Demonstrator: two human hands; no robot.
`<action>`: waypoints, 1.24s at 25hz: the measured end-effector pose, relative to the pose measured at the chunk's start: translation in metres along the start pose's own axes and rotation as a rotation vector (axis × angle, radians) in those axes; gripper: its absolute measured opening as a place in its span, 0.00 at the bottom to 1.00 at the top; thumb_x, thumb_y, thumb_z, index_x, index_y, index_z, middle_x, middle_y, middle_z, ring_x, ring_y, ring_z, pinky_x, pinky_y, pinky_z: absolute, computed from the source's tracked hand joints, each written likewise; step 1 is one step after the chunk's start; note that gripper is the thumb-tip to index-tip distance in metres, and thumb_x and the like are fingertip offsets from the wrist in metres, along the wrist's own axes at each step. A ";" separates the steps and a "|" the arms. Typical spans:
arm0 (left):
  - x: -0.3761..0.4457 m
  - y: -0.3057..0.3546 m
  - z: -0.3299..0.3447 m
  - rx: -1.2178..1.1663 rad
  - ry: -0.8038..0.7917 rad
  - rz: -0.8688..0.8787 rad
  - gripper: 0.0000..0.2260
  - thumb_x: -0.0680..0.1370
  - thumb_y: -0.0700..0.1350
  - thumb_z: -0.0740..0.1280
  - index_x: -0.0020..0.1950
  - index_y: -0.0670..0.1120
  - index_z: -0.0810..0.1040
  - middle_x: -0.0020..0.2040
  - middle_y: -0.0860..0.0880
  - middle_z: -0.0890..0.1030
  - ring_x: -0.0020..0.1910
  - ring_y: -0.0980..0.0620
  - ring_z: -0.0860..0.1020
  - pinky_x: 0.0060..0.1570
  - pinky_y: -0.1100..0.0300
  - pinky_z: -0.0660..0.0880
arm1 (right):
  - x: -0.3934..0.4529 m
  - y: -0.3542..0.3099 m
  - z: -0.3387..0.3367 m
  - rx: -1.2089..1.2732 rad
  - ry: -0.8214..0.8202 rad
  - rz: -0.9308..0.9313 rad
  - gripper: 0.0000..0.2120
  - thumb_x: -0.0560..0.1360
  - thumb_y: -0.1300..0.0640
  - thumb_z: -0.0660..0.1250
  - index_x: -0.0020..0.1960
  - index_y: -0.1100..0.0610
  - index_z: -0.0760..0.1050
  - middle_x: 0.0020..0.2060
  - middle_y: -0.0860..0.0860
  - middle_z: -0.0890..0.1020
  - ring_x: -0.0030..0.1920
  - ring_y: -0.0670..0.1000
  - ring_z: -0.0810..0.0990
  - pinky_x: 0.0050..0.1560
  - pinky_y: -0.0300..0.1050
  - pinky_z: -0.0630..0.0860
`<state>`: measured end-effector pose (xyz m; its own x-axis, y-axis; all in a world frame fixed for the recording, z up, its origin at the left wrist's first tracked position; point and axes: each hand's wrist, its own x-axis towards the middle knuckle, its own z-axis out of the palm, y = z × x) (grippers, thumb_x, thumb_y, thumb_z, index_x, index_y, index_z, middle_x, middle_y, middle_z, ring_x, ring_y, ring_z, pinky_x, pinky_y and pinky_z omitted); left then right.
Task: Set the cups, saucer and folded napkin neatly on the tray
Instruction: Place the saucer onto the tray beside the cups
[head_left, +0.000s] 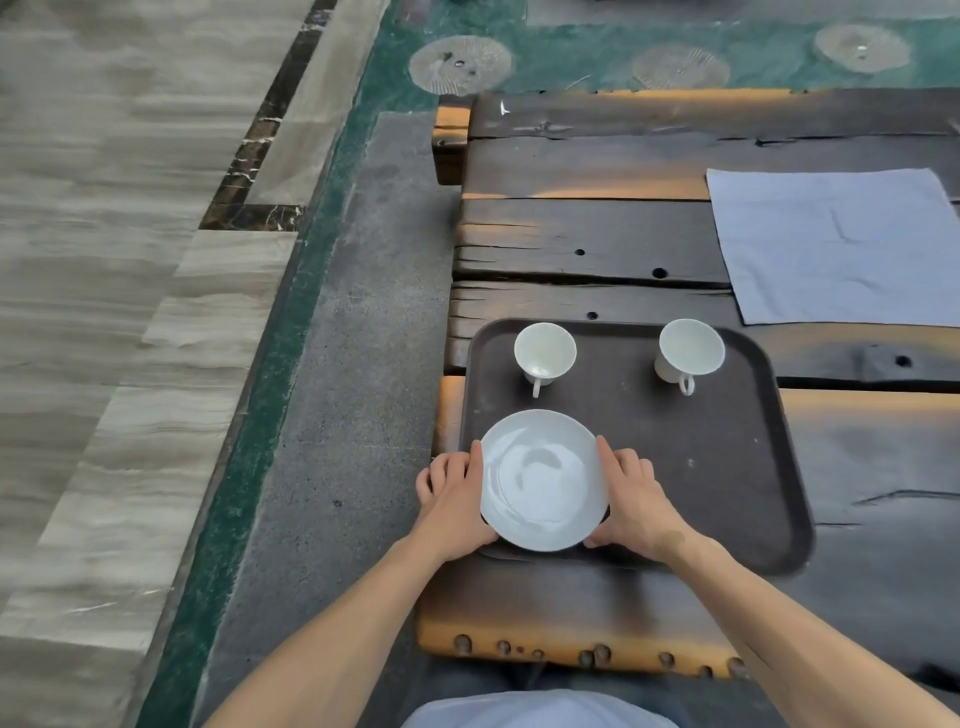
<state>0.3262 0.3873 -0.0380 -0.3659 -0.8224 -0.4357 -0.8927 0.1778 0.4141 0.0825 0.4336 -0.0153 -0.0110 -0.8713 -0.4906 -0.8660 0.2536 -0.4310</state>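
Left hand (457, 496) and right hand (631, 501) clasp saucer (543, 480) edges, lower left of tray (727, 467). Set flat, square under cups (544, 353); napkin (836, 244) next.

No readable text, label or number seems visible anywhere.

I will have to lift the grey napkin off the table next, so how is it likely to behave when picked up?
The napkin lies flat and creased on the wooden table, so it is probably thin cloth: floppy, and likely to droop from a pinched corner. It looks light and unbreakable. Lying spread out, it probably needs folding before going on the tray.
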 end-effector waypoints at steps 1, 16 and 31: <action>0.003 0.000 0.001 0.005 0.003 -0.002 0.49 0.68 0.61 0.67 0.79 0.49 0.39 0.71 0.46 0.58 0.74 0.45 0.47 0.73 0.44 0.43 | 0.003 0.001 0.000 0.004 -0.002 0.004 0.57 0.57 0.49 0.77 0.76 0.48 0.46 0.57 0.49 0.63 0.54 0.54 0.61 0.58 0.50 0.69; 0.016 -0.003 0.014 0.101 0.035 -0.032 0.45 0.72 0.63 0.64 0.79 0.49 0.42 0.71 0.47 0.60 0.73 0.44 0.50 0.73 0.41 0.47 | 0.022 0.010 0.014 -0.124 0.008 0.036 0.58 0.59 0.47 0.76 0.77 0.51 0.43 0.59 0.52 0.66 0.54 0.55 0.63 0.56 0.51 0.68; 0.019 -0.005 0.006 0.228 0.037 -0.005 0.44 0.74 0.63 0.64 0.79 0.47 0.44 0.72 0.47 0.61 0.73 0.45 0.55 0.73 0.45 0.47 | 0.014 0.013 0.024 -0.164 0.073 0.082 0.49 0.68 0.43 0.71 0.78 0.54 0.46 0.63 0.51 0.67 0.58 0.56 0.66 0.56 0.51 0.70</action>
<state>0.3221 0.3742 -0.0533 -0.3555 -0.8420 -0.4056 -0.9322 0.2882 0.2188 0.0832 0.4343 -0.0458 -0.1155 -0.8803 -0.4602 -0.9306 0.2579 -0.2597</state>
